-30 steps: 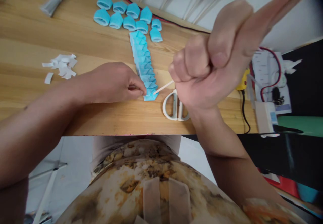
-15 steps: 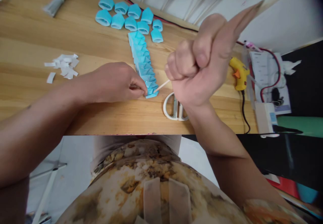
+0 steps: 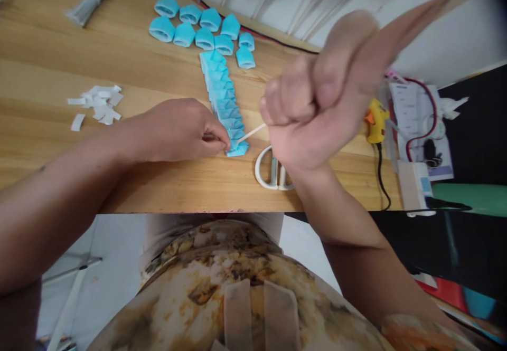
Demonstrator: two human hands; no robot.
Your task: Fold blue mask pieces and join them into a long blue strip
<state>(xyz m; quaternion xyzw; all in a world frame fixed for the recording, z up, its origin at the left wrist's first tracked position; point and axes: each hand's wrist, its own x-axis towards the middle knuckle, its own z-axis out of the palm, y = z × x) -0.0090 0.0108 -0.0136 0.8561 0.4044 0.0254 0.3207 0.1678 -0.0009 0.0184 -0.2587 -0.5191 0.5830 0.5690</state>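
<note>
A light-blue strip of overlapping folded paper-like pieces lies lengthwise on the wooden table. At its near end, my left hand is closed in a pinch, fingertips at the strip's left edge. My right hand is closed in a fist around a thin pale stick. The stick's lower tip rests on the near end of the strip, close to my left fingertips. Above the fist, a long tapering shape is blurred. White-handled scissors lie under my right wrist, partly hidden by it.
Several blue folded caps stand in rows behind the strip. White paper slips are piled at the left, near a bundle of grey ties. A yellow glue gun with a cord and a white power strip are at the right.
The stick's tip has shifted slightly left along the strip's near end. My right fist has tilted and moved a little to the right; my left hand has barely moved.
</note>
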